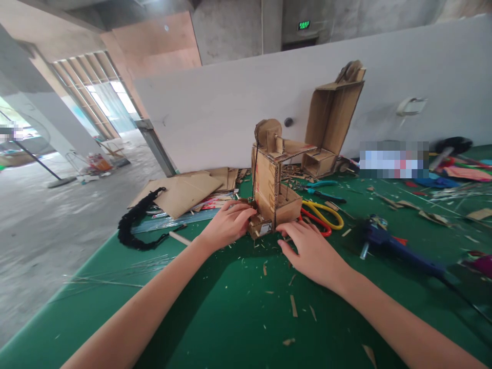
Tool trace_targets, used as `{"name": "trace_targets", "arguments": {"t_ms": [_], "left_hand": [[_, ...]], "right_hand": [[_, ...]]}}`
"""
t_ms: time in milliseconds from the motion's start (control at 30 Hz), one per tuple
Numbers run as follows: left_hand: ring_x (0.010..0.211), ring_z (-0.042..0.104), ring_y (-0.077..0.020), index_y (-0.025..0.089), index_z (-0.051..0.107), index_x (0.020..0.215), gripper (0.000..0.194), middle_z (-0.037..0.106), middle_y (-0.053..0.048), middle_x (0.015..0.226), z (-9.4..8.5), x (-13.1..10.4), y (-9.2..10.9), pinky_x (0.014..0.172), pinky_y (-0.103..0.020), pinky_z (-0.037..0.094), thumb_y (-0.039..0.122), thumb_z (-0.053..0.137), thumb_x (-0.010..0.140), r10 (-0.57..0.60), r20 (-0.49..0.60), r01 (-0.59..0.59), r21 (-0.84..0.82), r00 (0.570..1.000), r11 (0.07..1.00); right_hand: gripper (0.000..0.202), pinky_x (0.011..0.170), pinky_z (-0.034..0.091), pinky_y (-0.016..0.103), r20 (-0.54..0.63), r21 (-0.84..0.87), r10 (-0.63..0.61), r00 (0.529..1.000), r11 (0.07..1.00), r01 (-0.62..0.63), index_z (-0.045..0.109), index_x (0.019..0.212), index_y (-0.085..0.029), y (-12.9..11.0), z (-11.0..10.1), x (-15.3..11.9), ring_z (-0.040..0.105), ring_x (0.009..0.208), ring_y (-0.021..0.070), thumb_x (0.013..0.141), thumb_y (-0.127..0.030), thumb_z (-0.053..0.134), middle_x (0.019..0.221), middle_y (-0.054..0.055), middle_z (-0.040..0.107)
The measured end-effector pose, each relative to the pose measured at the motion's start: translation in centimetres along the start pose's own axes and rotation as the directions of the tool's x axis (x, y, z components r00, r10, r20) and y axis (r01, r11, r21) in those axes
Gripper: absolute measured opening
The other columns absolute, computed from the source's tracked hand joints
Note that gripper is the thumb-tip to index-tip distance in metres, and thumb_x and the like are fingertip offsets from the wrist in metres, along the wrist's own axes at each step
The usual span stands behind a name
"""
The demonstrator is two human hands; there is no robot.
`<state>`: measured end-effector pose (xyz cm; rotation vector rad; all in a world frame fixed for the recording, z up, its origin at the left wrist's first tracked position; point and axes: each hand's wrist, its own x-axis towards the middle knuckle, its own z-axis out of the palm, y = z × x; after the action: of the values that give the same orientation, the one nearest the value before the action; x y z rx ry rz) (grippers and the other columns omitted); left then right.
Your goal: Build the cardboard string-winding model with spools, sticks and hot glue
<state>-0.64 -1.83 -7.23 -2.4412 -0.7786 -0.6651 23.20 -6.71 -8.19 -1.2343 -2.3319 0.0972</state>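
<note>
Head view: the cardboard model [265,182] stands upright b/w the two hands, base at the fingertips. L hand [230,223] is at its near-left foot, fingers bent, touching or almost; can't tell if they pinch anything. R hand [311,251] is at the opp. corner, thumb well parted from fingers, fingertips by the base, nothing visible in the gap. Low b/w the hands: a small front box [265,229] w/ a pale patch.

Progress, my read: mostly built. Done: column up, cardboard wheel [268,133] mounted above the grip, dark cord [255,171] down the L side, tray [289,209] on the foot just beyond R fingers. Left: prob. minor work round the front box; exact remainder doesn't show.

Past R hand: scissors [340,219], pliers [331,198]; glue gun [407,252] off to its R, unheld. Second cardboard build [334,118] behind; joined or not, can't tell.
</note>
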Motion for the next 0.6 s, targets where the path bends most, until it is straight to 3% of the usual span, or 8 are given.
{"name": "trace_targets", "arguments": {"t_ms": [200,600], "left_hand": [[0.096,0.061,-0.02,0.015,0.051,0.107,0.022,0.067,-0.009,0.098,0.08,0.08,-0.21,0.088,-0.037,0.045,0.011,0.049,0.086,-0.068,-0.018,0.069,0.058,0.997,0.996],[0.095,0.062,-0.0196,0.013,0.051,0.109,0.027,0.068,-0.011,0.099,0.38,-0.23,-0.29,0.092,-0.038,0.044,0.009,0.051,0.082,0.019,-0.006,-0.018,0.069,1.0,0.997]], "right_hand": [[0.018,0.085,0.041,0.044,0.014,0.003,-0.001,1.0,1.0,0.0,0.054,0.104,-0.02,-0.02,-0.01,0.07,0.055,0.098,0.024,0.088,-0.022,0.046,0.1,0.005,0.064],[0.019,0.085,0.041,0.044,0.011,0.008,-0.007,1.0,1.0,0.007,0.054,0.105,-0.02,0.06,-0.05,0.0,0.056,0.097,0.0236,0.087,-0.022,0.046,0.099,0.005,0.065]]}}
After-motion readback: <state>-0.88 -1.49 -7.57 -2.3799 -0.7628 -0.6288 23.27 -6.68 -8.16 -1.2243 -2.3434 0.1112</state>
